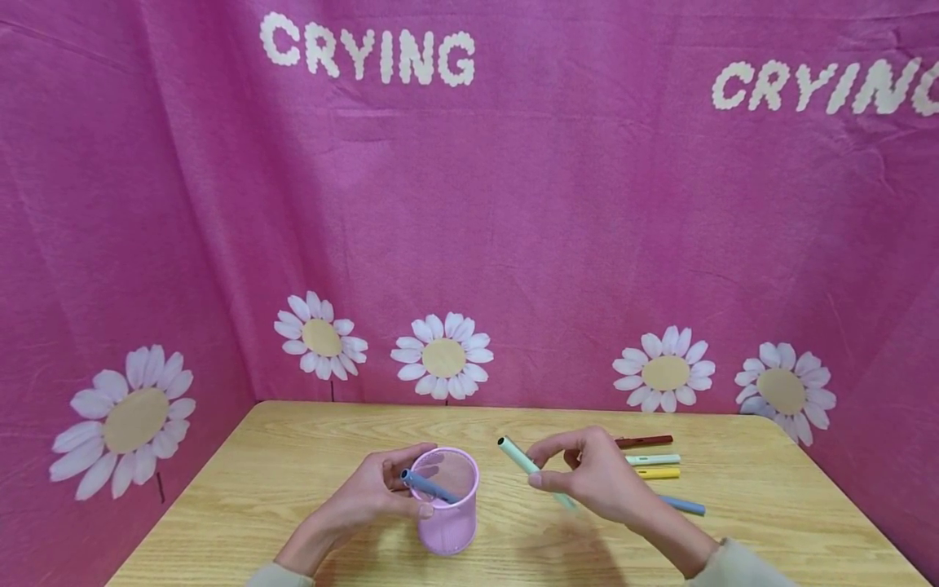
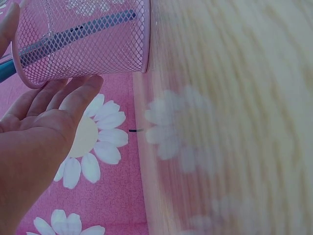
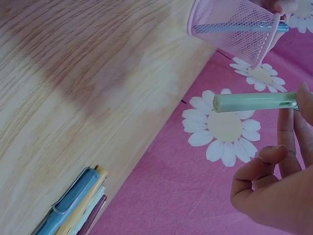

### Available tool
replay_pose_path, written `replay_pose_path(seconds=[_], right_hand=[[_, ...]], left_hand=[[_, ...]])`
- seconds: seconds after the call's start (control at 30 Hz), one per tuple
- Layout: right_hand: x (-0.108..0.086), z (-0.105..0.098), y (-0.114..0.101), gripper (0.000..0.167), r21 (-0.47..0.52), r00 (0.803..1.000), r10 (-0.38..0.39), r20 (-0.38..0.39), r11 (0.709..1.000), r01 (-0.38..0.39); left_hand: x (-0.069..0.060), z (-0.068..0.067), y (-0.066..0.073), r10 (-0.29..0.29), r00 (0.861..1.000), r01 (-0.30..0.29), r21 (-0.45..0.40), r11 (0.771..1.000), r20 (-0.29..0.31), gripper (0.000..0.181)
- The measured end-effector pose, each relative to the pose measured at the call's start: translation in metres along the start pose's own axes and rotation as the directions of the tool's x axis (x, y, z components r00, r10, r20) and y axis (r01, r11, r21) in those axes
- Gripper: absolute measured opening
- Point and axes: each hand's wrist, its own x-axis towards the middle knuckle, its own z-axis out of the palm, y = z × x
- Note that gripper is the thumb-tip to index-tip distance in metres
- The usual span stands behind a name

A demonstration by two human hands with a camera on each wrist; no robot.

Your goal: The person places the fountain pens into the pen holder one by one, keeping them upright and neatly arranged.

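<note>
Between its thumb and fingers my left hand [image 1: 374, 491] holds a pink mesh pen cup [image 1: 449, 534] near the rim, at the middle of the table. A blue-grey pen [image 1: 427, 484] leans inside the cup, one end sticking out over the rim toward the left hand; its length shows through the mesh in the left wrist view. To the right of the cup, my right hand [image 1: 597, 479] pinches a light green pen [image 1: 517, 456] between thumb and fingers. This pen is held tilted above the table, apart from the cup.
On the wooden table [image 1: 293, 432], right of the right hand, lie a dark red pen [image 1: 651, 441], a pale green pen [image 1: 658, 460], a yellow pen [image 1: 662, 473] and a blue pen [image 1: 684, 505]. Pink cloth [image 1: 550, 244] with daisies hangs behind and at both sides.
</note>
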Motion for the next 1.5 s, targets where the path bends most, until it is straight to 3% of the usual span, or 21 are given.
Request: replay_pose_path(seconds=[0.27,0.97,1.5], right_hand=[[0.007,0.008,-0.004,0.016,0.032,0.999,-0.03,-0.022,0.999,0.031],[0.027,0.023,-0.031,0.019,0.127,0.996,-0.005,-0.084,0.992,0.016],[0.047,0.046,-0.048,0.018,0.274,0.99,0.0,-0.14,0.961,0.038]], left_hand=[[0.0,0.0,0.0,-0.007,1.0,0.007,0.0,1.0,-0.003,0.083],[-0.001,0.0,0.0,-0.018,1.0,0.018,-0.008,1.0,-0.002,0.082],[-0.001,-0.001,0.001,-0.019,1.0,0.02,-0.03,0.999,0.019,0.082]])
